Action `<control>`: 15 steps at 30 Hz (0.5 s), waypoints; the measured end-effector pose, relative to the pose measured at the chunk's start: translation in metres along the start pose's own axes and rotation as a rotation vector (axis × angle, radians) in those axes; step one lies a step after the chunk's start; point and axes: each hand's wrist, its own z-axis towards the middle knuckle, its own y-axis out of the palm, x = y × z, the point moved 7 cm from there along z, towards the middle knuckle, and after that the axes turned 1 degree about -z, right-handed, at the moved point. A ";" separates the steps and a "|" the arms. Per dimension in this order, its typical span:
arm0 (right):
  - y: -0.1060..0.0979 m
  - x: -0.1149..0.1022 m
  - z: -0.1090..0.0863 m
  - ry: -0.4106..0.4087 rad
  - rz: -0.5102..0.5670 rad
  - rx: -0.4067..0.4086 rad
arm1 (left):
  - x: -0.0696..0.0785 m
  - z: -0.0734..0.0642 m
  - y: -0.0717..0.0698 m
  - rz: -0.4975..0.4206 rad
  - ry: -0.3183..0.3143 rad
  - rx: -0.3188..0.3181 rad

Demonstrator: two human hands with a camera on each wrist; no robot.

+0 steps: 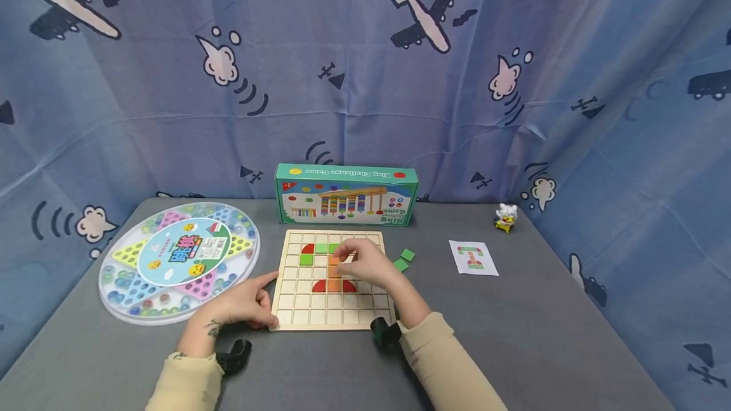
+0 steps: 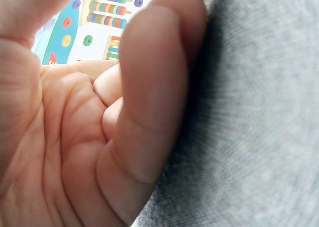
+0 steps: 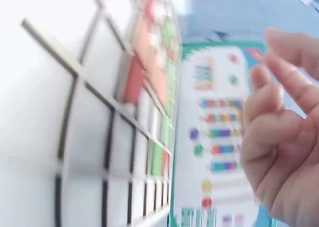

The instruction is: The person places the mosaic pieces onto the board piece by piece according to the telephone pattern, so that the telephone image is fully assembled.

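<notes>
A wooden grid board (image 1: pixel 292 302) lies on the table with coloured pieces set in its cells. Green squares (image 1: pixel 306 259), red quarter-round pieces (image 1: pixel 318 286) and orange squares (image 1: pixel 334 285) show on it. At the board's left side, my left hand (image 1: pixel 242 302) touches the edge with forefinger and thumb spread apart, the other fingers bent. My right hand (image 1: pixel 365 263) hovers over the board's upper right, fingertips near the orange column, covering some cells. The right wrist view is blurred; no piece shows between those fingers (image 3: pixel 286 75). Two loose green squares (image 1: pixel 407 255) lie right of the board.
A green game box (image 1: pixel 347 195) stands behind the board. On the left is a round Chinese checkers set (image 1: pixel 183 252) with marbles. A printed pattern card (image 1: pixel 473 258) lies to the right, and a small figurine (image 1: pixel 506 217) stands near the back right. Patterned cloth hangs behind.
</notes>
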 end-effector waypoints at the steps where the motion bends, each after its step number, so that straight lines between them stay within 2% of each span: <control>1: -0.008 0.004 -0.006 0.001 0.075 0.031 | 0.001 0.000 0.000 0.000 -0.001 -0.001; 4: -0.032 0.018 -0.026 -0.004 0.306 0.122 | 0.002 0.001 0.000 0.012 0.002 -0.001; 7: -0.050 0.035 -0.045 -0.012 0.447 0.177 | 0.003 0.001 -0.002 0.021 0.003 0.002; 10: -0.058 0.051 -0.060 -0.012 0.489 0.177 | 0.003 0.001 -0.002 0.023 -0.003 -0.003; 15: -0.058 0.070 -0.072 0.012 0.478 0.121 | 0.001 0.001 0.000 0.028 -0.018 -0.013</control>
